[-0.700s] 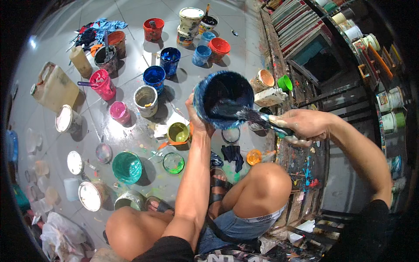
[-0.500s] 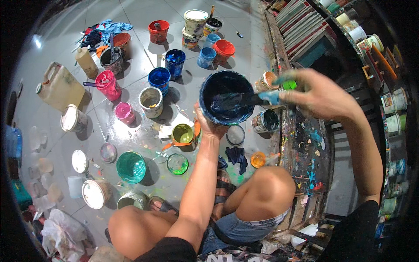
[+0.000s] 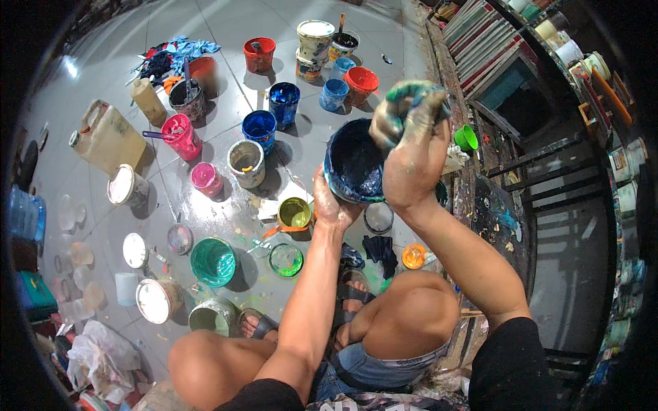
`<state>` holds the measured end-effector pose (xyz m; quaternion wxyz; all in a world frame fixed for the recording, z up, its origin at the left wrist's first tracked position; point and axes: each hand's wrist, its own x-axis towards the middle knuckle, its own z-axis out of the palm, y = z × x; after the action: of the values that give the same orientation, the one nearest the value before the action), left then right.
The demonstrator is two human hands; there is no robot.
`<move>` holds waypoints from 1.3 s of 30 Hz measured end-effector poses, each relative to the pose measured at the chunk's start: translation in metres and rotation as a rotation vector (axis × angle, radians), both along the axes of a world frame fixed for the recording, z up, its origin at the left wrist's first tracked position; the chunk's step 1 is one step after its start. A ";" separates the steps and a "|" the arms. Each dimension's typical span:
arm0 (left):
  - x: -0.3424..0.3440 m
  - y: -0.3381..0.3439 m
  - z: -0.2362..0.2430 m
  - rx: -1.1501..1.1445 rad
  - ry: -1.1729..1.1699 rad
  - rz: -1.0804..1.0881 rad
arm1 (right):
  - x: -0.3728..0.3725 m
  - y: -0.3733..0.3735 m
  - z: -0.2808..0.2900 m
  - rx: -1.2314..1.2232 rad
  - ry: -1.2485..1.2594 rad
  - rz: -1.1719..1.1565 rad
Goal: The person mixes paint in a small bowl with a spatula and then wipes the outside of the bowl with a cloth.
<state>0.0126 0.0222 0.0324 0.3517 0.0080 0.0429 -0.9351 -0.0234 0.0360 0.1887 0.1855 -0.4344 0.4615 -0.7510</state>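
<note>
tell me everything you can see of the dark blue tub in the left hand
The tub is round, open and plastic by its look, its outside smeared blue. Glossy dark paint coats the inside. It is held up, tilted so its inside shows. The left hand grips its lower left side; the right hand hides its right edge, and whether it touches is unclear.

I see a paint workshop from afar. A red pot (image 3: 259,63), a blue pot (image 3: 284,120), a pink pot (image 3: 190,147) and many others crowd a grey tiled floor (image 3: 233,41) splashed with colour. Beyond them lies a heap of rags (image 3: 195,48). At right, slim frames (image 3: 473,38) stand stacked, paint-stained wood (image 3: 480,219) runs alongside, and more tubs (image 3: 625,164) line the edge.
</note>
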 end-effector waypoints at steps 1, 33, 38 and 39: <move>0.000 0.000 -0.011 -0.033 0.068 0.006 | -0.004 0.001 -0.001 0.007 0.017 0.000; 0.007 0.012 -0.044 -0.176 -0.081 -0.065 | -0.065 0.068 -0.056 0.160 0.498 0.157; -0.008 0.029 -0.058 -0.030 -0.179 -0.033 | -0.047 0.056 -0.046 -0.087 0.555 0.191; -0.007 0.028 -0.055 -0.078 -0.159 -0.019 | -0.042 0.061 -0.046 -0.073 0.466 0.293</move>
<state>0.0055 0.0498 -0.0222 0.3451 0.0691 -0.0219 -0.9358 -0.0654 0.0972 0.1430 0.1652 -0.6641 0.3964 -0.6120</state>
